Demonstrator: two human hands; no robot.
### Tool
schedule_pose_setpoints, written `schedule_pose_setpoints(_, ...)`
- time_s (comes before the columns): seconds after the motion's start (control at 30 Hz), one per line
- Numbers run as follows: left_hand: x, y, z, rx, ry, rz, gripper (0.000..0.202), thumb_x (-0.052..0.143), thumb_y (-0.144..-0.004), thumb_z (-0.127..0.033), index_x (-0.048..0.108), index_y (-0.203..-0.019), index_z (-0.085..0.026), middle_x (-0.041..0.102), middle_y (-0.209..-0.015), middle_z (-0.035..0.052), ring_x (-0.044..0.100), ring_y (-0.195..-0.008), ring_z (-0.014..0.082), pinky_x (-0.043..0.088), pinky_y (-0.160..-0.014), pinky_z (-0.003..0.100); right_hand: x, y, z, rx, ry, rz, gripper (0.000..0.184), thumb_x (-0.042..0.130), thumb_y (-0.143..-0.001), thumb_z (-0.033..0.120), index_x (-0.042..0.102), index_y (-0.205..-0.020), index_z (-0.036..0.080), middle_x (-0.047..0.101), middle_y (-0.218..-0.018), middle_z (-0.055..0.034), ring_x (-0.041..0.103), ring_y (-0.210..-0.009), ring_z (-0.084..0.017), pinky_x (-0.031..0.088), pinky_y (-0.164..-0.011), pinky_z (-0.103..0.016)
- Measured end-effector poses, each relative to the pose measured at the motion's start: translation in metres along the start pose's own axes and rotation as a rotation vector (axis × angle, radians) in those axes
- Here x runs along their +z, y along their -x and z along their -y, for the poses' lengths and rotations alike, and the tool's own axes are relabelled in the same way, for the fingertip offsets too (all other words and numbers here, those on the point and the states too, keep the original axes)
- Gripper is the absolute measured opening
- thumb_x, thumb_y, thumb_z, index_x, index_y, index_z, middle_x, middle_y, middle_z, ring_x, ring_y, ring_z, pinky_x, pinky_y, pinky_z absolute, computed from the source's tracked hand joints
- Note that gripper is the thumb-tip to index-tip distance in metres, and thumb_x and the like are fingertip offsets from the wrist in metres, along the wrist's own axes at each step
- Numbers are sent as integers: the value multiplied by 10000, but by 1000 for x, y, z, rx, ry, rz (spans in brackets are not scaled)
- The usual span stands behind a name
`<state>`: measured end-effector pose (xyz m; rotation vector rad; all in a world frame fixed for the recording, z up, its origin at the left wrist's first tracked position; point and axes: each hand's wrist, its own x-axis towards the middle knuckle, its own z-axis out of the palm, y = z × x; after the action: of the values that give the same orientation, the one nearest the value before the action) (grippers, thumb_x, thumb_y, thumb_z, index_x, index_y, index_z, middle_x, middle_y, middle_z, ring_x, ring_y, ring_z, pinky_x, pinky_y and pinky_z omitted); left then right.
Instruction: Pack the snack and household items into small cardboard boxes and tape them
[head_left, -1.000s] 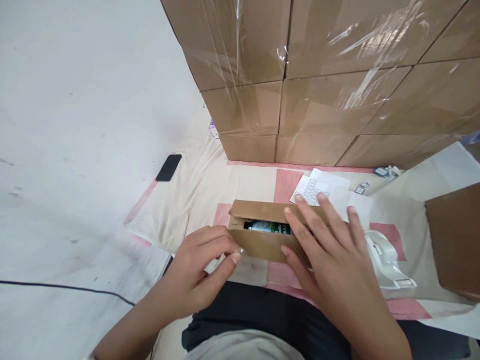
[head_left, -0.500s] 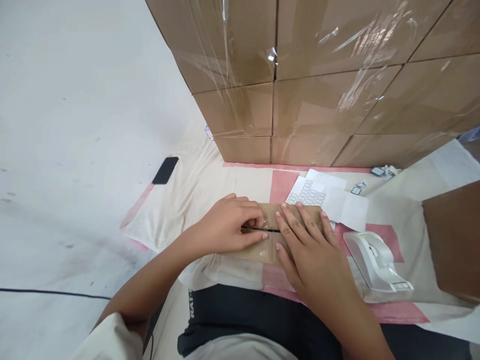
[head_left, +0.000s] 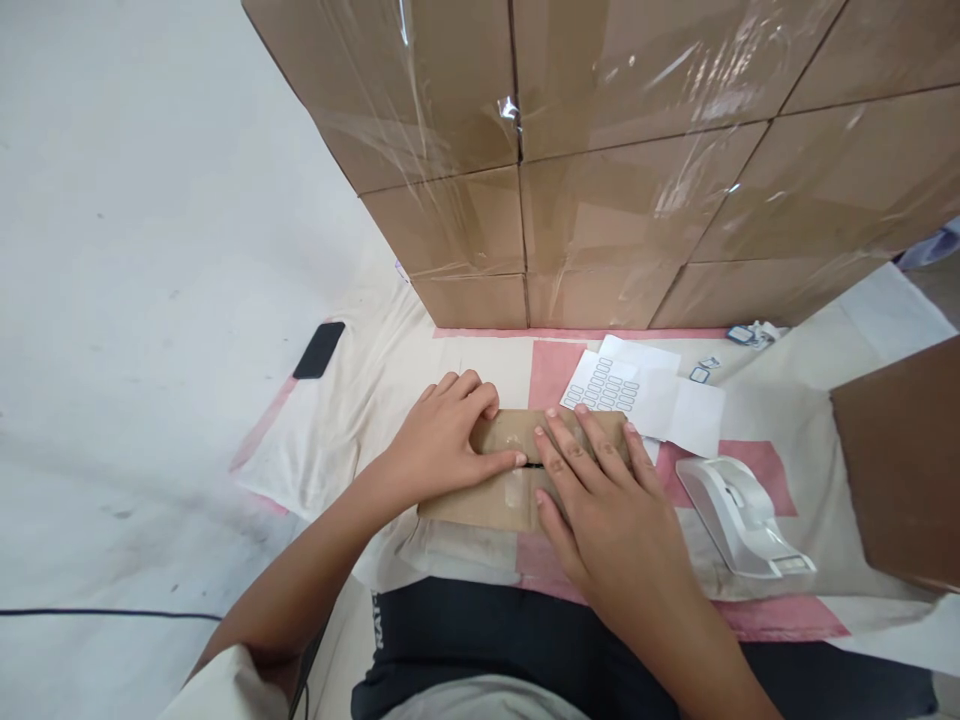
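Note:
A small brown cardboard box [head_left: 472, 506] lies in front of my lap, its two top flaps meeting at a dark seam. A short strip of clear tape [head_left: 514, 488] shows across the seam near the middle. My left hand [head_left: 444, 436] grips the box's left part. Its thumb lies along the seam, and its fingers are bent at the far edge. My right hand [head_left: 611, 500] rests flat on the right part of the box, fingers stretched out over the flaps. On the right stands a white tape dispenser [head_left: 742, 515], apart from both hands.
Large stacked cartons [head_left: 600, 210] wrapped in clear film rise behind the box. White label sheets [head_left: 645, 390] lie just beyond it. A black phone [head_left: 319, 350] sits at the left on the cloth [head_left: 337, 430]. Another brown carton [head_left: 900, 470] stands at the right edge.
My left fingers have moved off the seam and bent back toward the far edge; the thumb now lies on the seam. My right hand stays flat. The whole view has shifted slightly.

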<state>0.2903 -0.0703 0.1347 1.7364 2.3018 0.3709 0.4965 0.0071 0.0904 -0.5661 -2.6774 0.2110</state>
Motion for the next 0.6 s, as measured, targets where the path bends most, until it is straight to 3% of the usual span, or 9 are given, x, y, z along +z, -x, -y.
schedule_pose_setpoints(0.17,8,-12,6,-60,168,-24,385,624,-913,-489,412,-742,-217,525,-782,-21,483,-770,182,369,-733,345,-1,0,2,19,16,8,459,424,-1044,322,601,-1453,209,503,-1567,-48,462,-1452,-357,305,-1175,-671)
schedule_pose_setpoints(0.3,6,-12,7,-86,191,-55,415,574,-950,-527,430,-719,-214,555,-774,-21,519,-747,174,388,-745,359,-1,1,2,25,25,20,463,415,-1041,305,596,-1455,203,476,-1581,-53,459,-1453,-368,418,-1071,-661)
schedule_pose_setpoints(0.37,2,-3,4,-40,133,-43,409,676,-857,-621,567,-920,-231,645,-1000,13,583,-933,226,421,-860,402,0,0,2,23,28,16,465,414,-1041,310,592,-1456,197,465,-1587,-51,458,-1454,-368,450,-1032,-646)
schedule_pose_setpoints(0.4,1,2,2,-2,101,-20,527,718,-801,-665,587,-1091,-245,648,-1160,38,582,-1065,264,420,-935,433,0,0,2,22,28,11,466,414,-1041,312,590,-1456,193,461,-1589,-50,460,-1453,-367,462,-1015,-637)
schedule_pose_setpoints(0.5,0,18,-2,116,47,104,922,741,-734,-745,415,-1470,-295,520,-1488,75,473,-1342,336,352,-1107,497,2,0,6,22,7,10,470,419,-1043,327,585,-1455,173,452,-1597,-48,456,-1454,-367,495,-975,-602)
schedule_pose_setpoints(0.6,4,24,-1,131,30,142,946,687,-794,-745,329,-1548,-299,510,-1515,86,457,-1377,343,317,-1151,514,-3,3,5,26,-75,16,457,449,-1041,334,592,-1438,158,481,-1588,-64,432,-1472,-358,493,-1022,-574)
